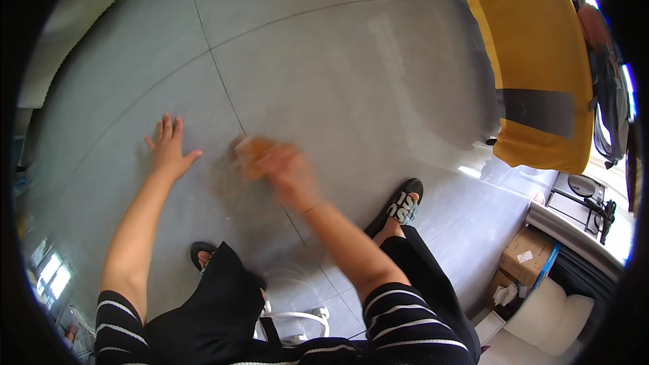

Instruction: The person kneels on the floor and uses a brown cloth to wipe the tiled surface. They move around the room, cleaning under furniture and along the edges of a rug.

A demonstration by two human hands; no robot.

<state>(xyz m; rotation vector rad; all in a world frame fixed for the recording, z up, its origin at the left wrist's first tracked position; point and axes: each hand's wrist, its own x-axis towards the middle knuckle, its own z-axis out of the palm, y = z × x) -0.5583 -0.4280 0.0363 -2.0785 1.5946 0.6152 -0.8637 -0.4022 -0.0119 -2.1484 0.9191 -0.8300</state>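
My right hand (289, 172) is closed on a blurred orange-brown thing (253, 155), low over the grey tiled floor (324, 67). Motion smears both, so the thing's kind cannot be made out; it seems to touch the floor near a tile joint. To its left, my left hand (170, 154) is open with its fingers spread and the thumb out, holding nothing. Whether that palm rests on the floor or hovers above it is unclear.
My feet, in black slides (404, 201), stand apart on either side. Between my legs shows a white wheeled base (297, 316). A yellow cover with dark bands (537, 47) hangs at the far right. Cardboard boxes (531, 255) and a white cushion (551, 314) sit lower right.
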